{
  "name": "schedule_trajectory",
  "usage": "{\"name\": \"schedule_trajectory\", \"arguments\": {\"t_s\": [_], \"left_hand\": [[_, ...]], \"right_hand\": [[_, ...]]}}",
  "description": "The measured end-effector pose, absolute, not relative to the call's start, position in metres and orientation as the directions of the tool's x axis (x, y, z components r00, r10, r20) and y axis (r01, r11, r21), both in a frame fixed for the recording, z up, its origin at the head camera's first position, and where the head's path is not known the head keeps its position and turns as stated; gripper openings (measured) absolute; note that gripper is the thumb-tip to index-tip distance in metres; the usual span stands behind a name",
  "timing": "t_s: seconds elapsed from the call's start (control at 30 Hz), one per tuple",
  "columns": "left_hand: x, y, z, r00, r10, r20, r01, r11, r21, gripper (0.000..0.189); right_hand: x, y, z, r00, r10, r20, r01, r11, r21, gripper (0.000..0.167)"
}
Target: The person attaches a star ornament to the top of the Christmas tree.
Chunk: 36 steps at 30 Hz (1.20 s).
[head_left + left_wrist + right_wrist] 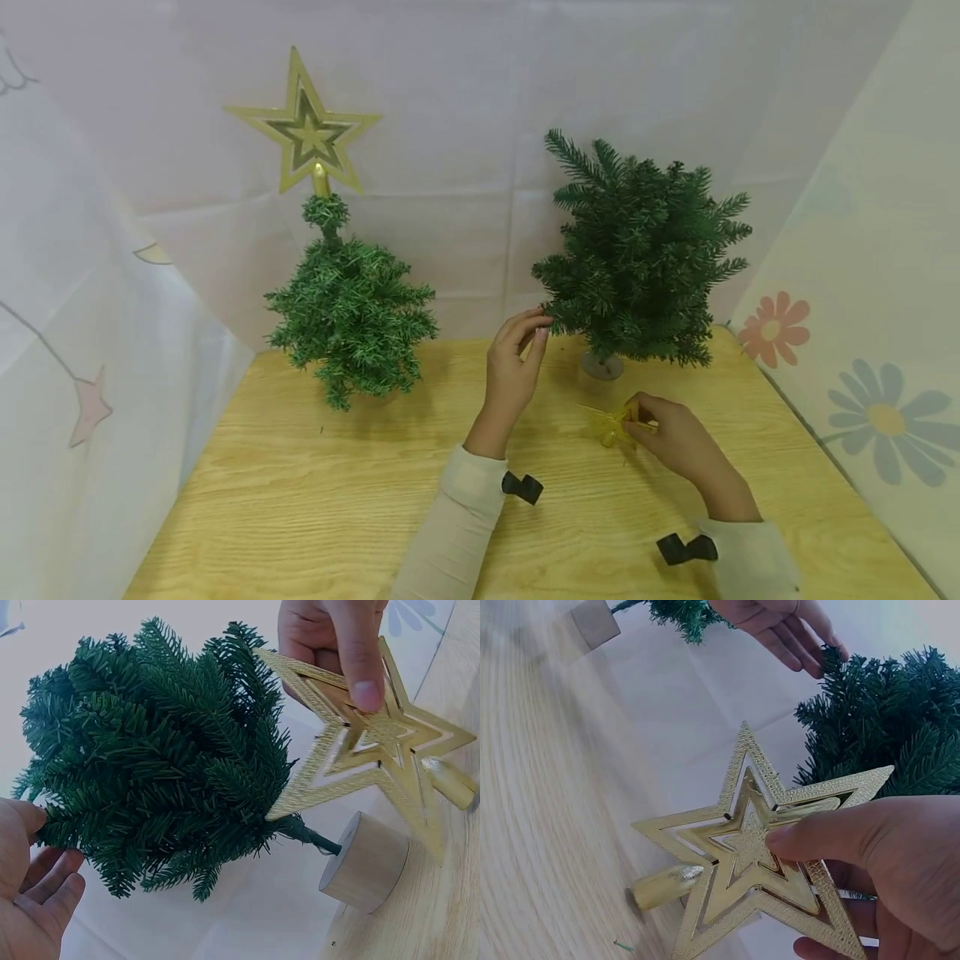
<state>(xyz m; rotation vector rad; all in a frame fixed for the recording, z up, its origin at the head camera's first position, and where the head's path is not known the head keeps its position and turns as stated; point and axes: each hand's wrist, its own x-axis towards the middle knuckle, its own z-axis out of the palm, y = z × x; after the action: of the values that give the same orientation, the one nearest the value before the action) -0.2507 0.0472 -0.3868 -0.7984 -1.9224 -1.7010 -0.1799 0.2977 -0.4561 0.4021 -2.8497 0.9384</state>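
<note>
My left hand (pixel 512 367) pinches a branch tip at the lower left of the right-hand artificial Christmas tree (pixel 641 258). This tree has dense dark green needles and stands on a round pale base (pixel 369 862). In front of the tree, my right hand (pixel 678 435) holds a gold star tree topper (pixel 739 844), seen nearly edge-on from the head. Its thumb presses on the star's middle, with the other fingers behind it. The topper's short gold socket (pixel 664 886) points away from the palm, close over the wooden table (pixel 337 508).
On the left stands a second, lighter green tree (pixel 352 317), with another gold star (pixel 307 137) upright on its top. A pale cloth (pixel 465 108) hangs behind the table, and a flower-printed one (pixel 885 292) borders its right side.
</note>
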Motion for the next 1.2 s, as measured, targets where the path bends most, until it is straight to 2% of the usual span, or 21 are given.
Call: {"name": "schedule_trajectory", "arguments": {"t_s": [0.23, 0.63, 0.8, 1.0, 1.2], "left_hand": [[-0.251, 0.047, -0.386, -0.721, 0.122, 0.682, 0.692, 0.072, 0.719, 0.02], [-0.252, 0.048, -0.388, -0.724, 0.122, 0.679, 0.689, 0.09, 0.719, 0.02], [-0.252, 0.047, -0.388, -0.724, 0.119, 0.68, 0.69, 0.1, 0.717, 0.02], [-0.25, 0.046, -0.385, -0.728, 0.121, 0.675, 0.685, 0.077, 0.724, 0.02], [-0.25, 0.047, -0.385, -0.728, 0.124, 0.674, 0.684, 0.079, 0.725, 0.02]], "right_hand": [[-0.178, 0.297, -0.454, -0.964, -0.222, 0.146, -0.265, 0.784, -0.562, 0.016], [-0.18, 0.297, -0.459, -0.957, -0.24, 0.164, -0.291, 0.784, -0.548, 0.01], [-0.181, 0.298, -0.462, -0.953, -0.25, 0.174, -0.305, 0.777, -0.551, 0.015], [-0.182, 0.302, -0.464, -0.956, -0.258, 0.141, -0.29, 0.751, -0.593, 0.031], [-0.182, 0.307, -0.469, -0.962, -0.264, 0.077, -0.248, 0.712, -0.657, 0.026]]}}
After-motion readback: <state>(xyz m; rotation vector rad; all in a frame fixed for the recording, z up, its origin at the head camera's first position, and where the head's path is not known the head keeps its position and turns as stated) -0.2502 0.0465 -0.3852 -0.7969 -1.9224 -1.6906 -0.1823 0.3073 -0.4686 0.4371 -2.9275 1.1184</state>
